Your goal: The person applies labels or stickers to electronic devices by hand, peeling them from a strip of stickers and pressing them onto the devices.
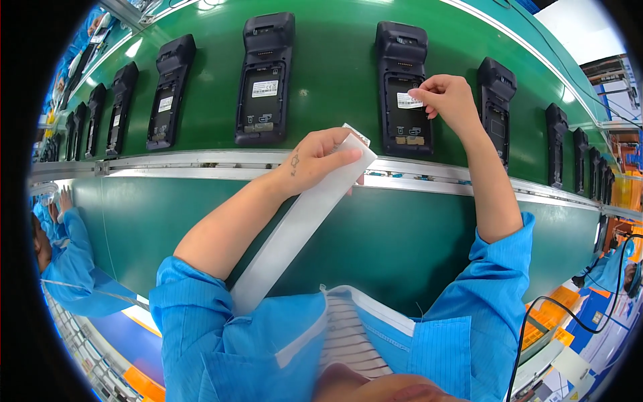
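My left hand (321,161) is closed round the top end of a long white strip of label backing (295,221), which trails down toward my chest. Farther right, my right hand (445,100) pinches the edge of a small white printed label (407,100). That label lies over the open battery bay of a black handheld terminal (405,127); I cannot tell whether it is stuck down. The neighbouring terminal on the left (248,110) bears a white label (265,88) in its bay. On the right, the bay of another terminal (497,87) shows no label, though my wrist partly covers it.
Several more black terminals (169,90) stand in a row along the green belt (335,80). A metal rail (201,161) separates the belt from the green bench (375,234). A person in blue (70,254) sits at the far left. A black cable (569,308) hangs at the right.
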